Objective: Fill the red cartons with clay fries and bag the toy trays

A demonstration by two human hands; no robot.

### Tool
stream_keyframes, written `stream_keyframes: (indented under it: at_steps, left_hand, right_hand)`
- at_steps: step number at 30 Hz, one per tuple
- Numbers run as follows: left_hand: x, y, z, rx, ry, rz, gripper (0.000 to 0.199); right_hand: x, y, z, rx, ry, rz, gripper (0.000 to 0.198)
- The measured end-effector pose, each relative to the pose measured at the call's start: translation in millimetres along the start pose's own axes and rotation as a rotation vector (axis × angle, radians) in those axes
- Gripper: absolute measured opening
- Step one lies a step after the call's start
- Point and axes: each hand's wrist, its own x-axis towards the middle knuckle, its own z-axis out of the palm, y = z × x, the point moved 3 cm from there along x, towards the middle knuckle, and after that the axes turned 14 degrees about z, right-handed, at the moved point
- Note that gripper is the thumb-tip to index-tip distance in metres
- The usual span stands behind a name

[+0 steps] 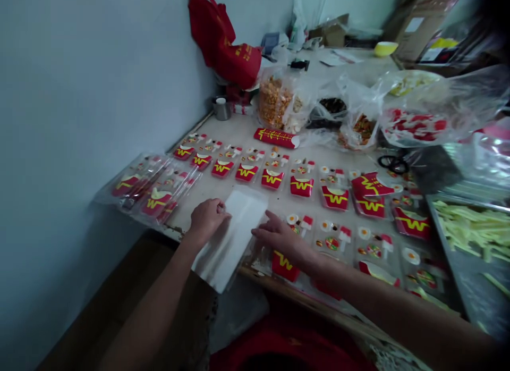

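A flat, whitish sheet-like packet [235, 238], probably plastic, lies over the table's front edge, its near end sticking out past it. My left hand [207, 220] is at the packet's left side, fingers curled and thumb pressed in as if pinching its edge. On the packet's right side is my right hand [281, 237], fingers stretched forward and apart, holding nothing that I can see. Under and beside that hand lie clear packs with red fries boxes [285, 264] marked in yellow. Another row of these packs [246, 173] runs behind the white packet.
Filled clear packs [157, 201] are stacked at the left corner. A red fries-box stack [277, 137], black scissors [393, 162] and bags of orange bits [274, 102] stand further back. On the right, a metal tray [450, 264] holds pale yellow strips. A wall [99, 94] borders the left.
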Motion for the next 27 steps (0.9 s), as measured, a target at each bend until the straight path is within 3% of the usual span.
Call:
stream_keyframes:
  at_steps: [2,4,7,10,13,15,18,23,27]
  left_hand:
    - [2,-1,-1,-0.053,-0.03,-0.018,0.025]
    - [6,-2,-4,-0.067,0.022,-0.026,0.036]
    - [11,-1,-5,-0.04,0.097,-0.024,0.056]
    - [14,1,-1,-0.061,0.093,-0.043,0.04]
    - [15,0,1,-0.035,0.157,-0.002,0.026]
    - [16,-1,0,0.022,0.23,0.071,0.025]
    - [19,-6,-4,-0.08,0.292,0.098,0.023]
    - [30,-12,-16,-0.622,0.131,0.063,0.032]
    - [32,-9,-26,-0.709,-0.092,-0.057,0.039]
  right_hand:
    - [-4,2,-10,-0.198,0.053,-0.053,0.081]
    - [-11,-1,-15,-0.381,0.073,-0.166,0.082]
    - [-29,-8,-12,-0.601,0.087,-0.335,0.064]
    - [-47,-14,-14,-0.687,0.077,-0.37,0.041]
    - [-65,-24,-41,-0.784,0.179,-0.498,0.031]
    - [-73,-29,-67,-0.921,0.195,-0.591,0.036]
    - [-77,-27,-96,-1.138,0.027,-0.641,0.055]
    - [-55,-15,-101,-1.353,-0.117,-0.717,0.077]
    - [-32,-24,-80,-1.469,-0.252,-0.893,0.086]
